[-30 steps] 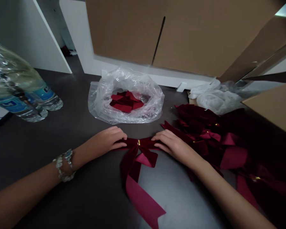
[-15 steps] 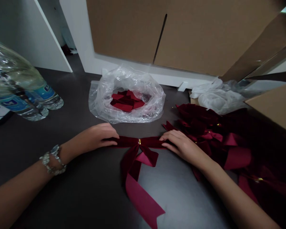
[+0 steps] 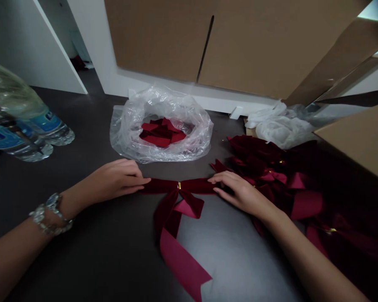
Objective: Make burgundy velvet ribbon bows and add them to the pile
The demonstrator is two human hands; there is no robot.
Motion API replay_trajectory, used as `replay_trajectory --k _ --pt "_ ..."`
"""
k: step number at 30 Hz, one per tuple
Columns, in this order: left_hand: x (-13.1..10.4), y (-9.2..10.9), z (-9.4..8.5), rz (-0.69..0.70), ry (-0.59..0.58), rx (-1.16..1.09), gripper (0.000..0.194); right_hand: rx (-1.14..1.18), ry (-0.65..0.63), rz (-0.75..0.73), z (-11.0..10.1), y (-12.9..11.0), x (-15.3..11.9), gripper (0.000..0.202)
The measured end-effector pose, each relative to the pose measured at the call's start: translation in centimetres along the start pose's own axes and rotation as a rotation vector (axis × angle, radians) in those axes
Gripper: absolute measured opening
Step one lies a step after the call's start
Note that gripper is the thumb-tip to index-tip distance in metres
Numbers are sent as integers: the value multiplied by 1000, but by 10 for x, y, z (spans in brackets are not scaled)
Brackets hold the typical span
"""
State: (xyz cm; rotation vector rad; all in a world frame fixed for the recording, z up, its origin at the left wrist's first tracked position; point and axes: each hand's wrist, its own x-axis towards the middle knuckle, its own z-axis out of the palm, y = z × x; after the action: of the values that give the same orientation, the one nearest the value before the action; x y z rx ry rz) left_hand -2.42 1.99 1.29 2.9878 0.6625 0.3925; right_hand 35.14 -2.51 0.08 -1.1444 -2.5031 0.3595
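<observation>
"What lies in the middle of the frame?"

"A dark red velvet ribbon bow (image 3: 167, 205), flat on the dark tabletop (image 3: 107, 256). Its loops stretch left and right from a gold tie (image 3: 179, 186), and its tails hang toward the bottom of the frame. One tail (image 3: 182, 258) shows a pinkish, smoother side and ends in a notched tip at lower centre."

"And the hands?"

"The left hand (image 3: 116, 180) comes in from the left, thumb and fingers drawn close together, pinching the left loop's end. The right hand (image 3: 237, 191) is at the right loop's end, its thumb and fingers a little apart — whether it grips the ribbon there, I cannot tell."

"Anything worn?"

"A silvery beaded bracelet (image 3: 44, 218) on the left wrist."

"What is behind the bow?"

"A clear plastic bag (image 3: 122, 134) at upper centre, its mouth open, with red fabric pieces (image 3: 162, 132) inside. Brown cardboard (image 3: 157, 37) stands beyond it along the top."

"The right side?"

"A heap of similar dark red bows (image 3: 307, 203), some with gold ties — just beside the right hand and forearm. Crumpled whitish plastic (image 3: 280, 128) lies above that heap."

"And the left?"

"Clear bottles (image 3: 47, 121) with blue labels, at the frame's left edge."
</observation>
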Motion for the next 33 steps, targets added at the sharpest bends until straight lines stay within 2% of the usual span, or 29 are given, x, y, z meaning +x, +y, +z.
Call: replay_trajectory --k 8,12,16,25,28,31,33 --pt "-2 2 -8 -68 -73 2 27 74 12 78 -2 -3 1 18" --pt "-1 8 -13 -188 -86 -78 24 96 25 44 -2 -2 2 14" --pt "0 11 -16 -240 -105 -94 15 157 32 19 -3 -2 2 10" --pt "0 10 -13 -249 -91 -183 14 248 65 166 -2 -2 6 10" --pt "-1 10 -15 -249 -96 -185 15 221 57 174 -2 0 7 10" --pt "1 13 -17 -224 -85 -145 12 114 70 148 -3 -9 8 3" --pt "7 19 -17 -218 -20 -75 12 65 114 133 -4 -25 10 5"
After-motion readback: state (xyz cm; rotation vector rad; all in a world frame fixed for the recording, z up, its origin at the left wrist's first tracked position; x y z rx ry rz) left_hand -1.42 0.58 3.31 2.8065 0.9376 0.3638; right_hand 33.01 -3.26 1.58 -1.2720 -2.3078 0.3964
